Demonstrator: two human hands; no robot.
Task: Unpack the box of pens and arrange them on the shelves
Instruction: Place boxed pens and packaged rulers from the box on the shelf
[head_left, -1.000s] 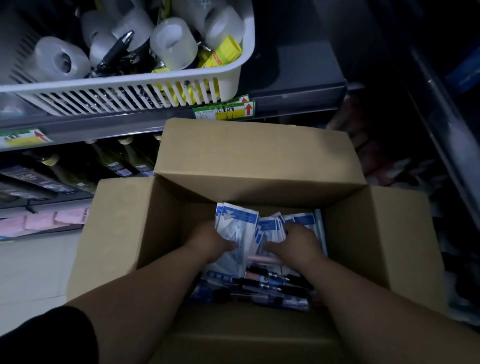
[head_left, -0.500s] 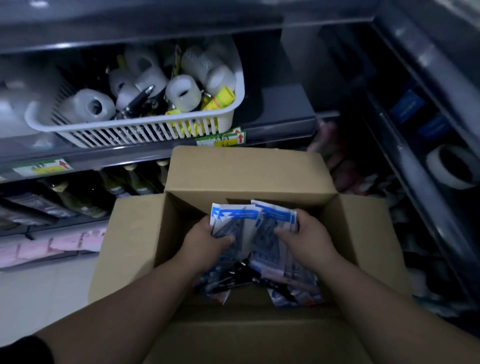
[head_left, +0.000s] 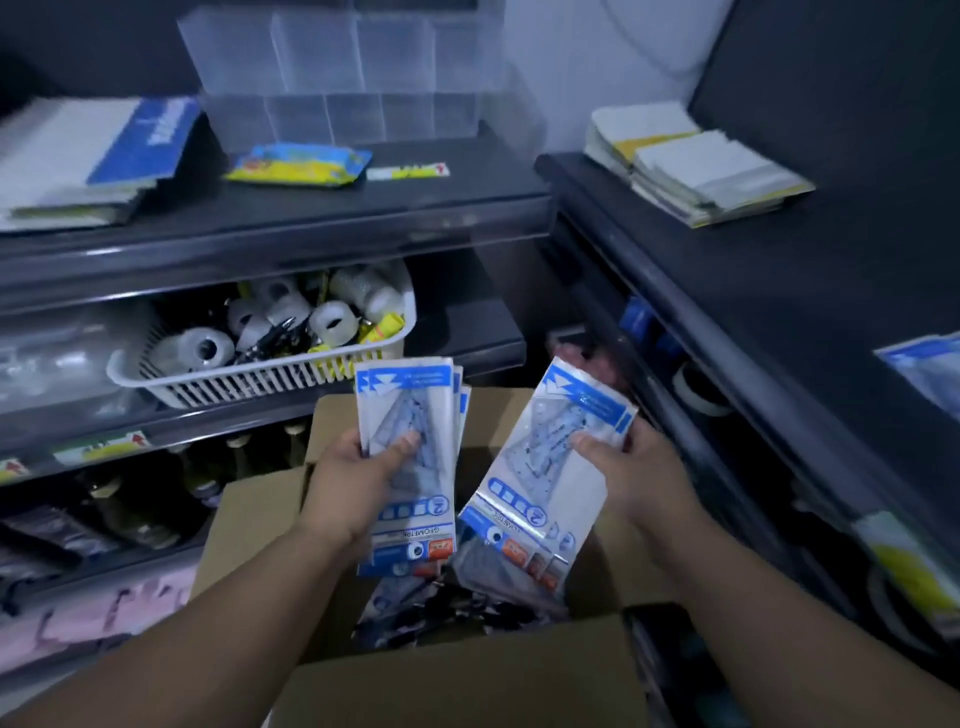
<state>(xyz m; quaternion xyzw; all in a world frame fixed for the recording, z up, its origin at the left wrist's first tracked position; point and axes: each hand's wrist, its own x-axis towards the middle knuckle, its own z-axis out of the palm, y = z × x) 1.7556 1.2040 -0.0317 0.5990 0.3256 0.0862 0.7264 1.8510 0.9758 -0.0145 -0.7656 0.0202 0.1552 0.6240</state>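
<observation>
An open cardboard box (head_left: 249, 525) sits low in front of dark shelves. My left hand (head_left: 353, 483) grips a stack of blue-and-white geometry-set packets (head_left: 410, 410), held upright above the box. My right hand (head_left: 639, 473) grips a second stack of the same packets (head_left: 566, 441), tilted to the right. More packets and dark pens (head_left: 447, 608) lie inside the box, partly hidden by the held stacks.
A white slatted basket (head_left: 249, 382) of tape rolls sits on the middle shelf. On the top shelf (head_left: 332, 218) lie a clear divided organizer (head_left: 337, 83), a yellow-blue packet and stacked notebooks. Paper pads (head_left: 696, 166) and more blue packets (head_left: 930, 369) lie on the right-hand shelf.
Both hands have lifted their packet stacks up out of the box and apart. The view has tilted upward, showing the top shelf.
</observation>
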